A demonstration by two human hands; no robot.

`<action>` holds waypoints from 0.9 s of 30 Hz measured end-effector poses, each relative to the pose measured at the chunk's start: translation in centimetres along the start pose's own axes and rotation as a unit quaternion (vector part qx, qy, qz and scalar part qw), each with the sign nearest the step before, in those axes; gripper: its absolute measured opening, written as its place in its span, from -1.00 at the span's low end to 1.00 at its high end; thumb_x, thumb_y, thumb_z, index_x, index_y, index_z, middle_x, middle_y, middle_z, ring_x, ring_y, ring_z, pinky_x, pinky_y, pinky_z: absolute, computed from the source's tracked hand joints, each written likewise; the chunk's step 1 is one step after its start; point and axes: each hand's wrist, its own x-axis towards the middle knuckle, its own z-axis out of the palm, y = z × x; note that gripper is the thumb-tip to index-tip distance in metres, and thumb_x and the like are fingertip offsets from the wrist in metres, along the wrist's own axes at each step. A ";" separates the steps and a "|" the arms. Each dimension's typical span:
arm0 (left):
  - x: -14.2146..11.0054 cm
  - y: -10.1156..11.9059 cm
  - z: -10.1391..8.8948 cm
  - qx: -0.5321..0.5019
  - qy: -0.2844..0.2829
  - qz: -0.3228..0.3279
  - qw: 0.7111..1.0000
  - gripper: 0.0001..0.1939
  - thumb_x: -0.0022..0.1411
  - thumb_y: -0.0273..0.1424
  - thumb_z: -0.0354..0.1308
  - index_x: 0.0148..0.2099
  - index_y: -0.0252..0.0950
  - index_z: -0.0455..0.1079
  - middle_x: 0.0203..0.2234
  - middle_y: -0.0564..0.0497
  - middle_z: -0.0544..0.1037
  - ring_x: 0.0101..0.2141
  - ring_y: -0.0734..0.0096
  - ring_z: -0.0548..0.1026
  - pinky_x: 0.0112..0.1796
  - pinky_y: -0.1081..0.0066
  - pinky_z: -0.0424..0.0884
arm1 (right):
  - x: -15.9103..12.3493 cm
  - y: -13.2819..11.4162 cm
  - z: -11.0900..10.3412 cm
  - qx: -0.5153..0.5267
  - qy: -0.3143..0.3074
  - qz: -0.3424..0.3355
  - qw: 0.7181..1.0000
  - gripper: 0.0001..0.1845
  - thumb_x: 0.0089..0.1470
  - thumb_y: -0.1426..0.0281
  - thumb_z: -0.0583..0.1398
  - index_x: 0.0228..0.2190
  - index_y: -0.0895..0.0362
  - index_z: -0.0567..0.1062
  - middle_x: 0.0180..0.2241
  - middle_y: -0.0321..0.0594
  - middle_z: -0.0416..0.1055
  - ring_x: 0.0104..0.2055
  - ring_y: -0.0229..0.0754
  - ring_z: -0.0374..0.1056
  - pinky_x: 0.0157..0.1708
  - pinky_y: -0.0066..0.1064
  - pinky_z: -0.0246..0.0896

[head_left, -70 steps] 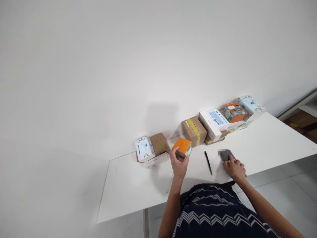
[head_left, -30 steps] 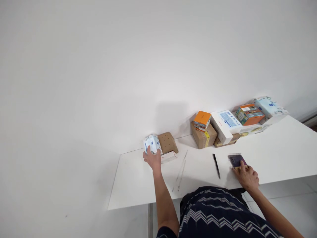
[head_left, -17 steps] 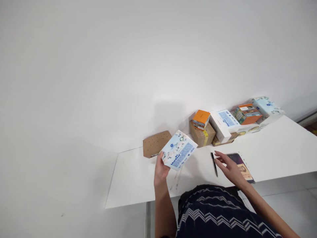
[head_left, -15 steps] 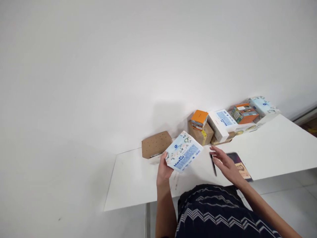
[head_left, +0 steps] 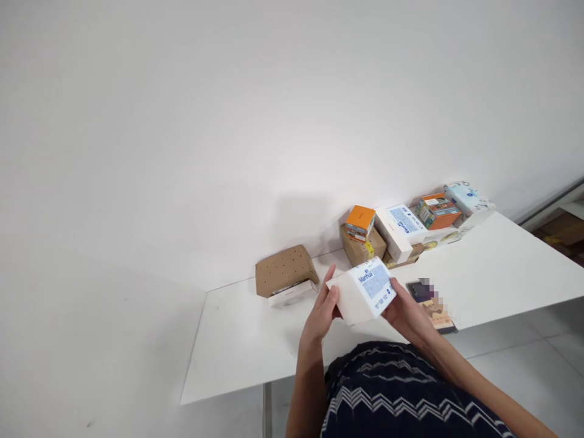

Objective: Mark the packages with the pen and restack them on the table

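I hold a white box with blue print (head_left: 364,289) above the white table (head_left: 237,347) with both hands. My left hand (head_left: 322,308) presses its left side with the fingers stretched along it. My right hand (head_left: 406,314) cups its right side from below. A phone (head_left: 431,298) lies on the table just right of my right hand. At the back left, a brown perforated cardboard package (head_left: 283,272) rests on a thin white box (head_left: 292,294).
A row of boxes stands against the wall: a brown carton (head_left: 362,246) with a small orange box (head_left: 360,221) on top, a white and blue box (head_left: 401,229), an orange and green box (head_left: 437,210), and a pale blue pack (head_left: 468,198). Floor shows at right.
My left hand lifted the white and blue box from beside the brown package and brought it to the middle. My right hand left the phone and now holds the box too.
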 end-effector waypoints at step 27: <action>1.4 -0.3 -0.3 -0.001 0.183 0.175 0.967 -0.38 0.04 -0.23 0.26 0.14 -0.11 0.16 -0.03 -0.07 0.43 -0.09 0.22 0.44 -0.15 0.32 0.40 | -0.6 2.1 -0.2 -0.036 -0.034 0.022 0.999 -0.53 0.14 -0.03 0.05 -0.15 0.05 0.43 -0.13 -0.13 0.43 -0.22 -0.15 0.43 -0.26 -0.33 0.34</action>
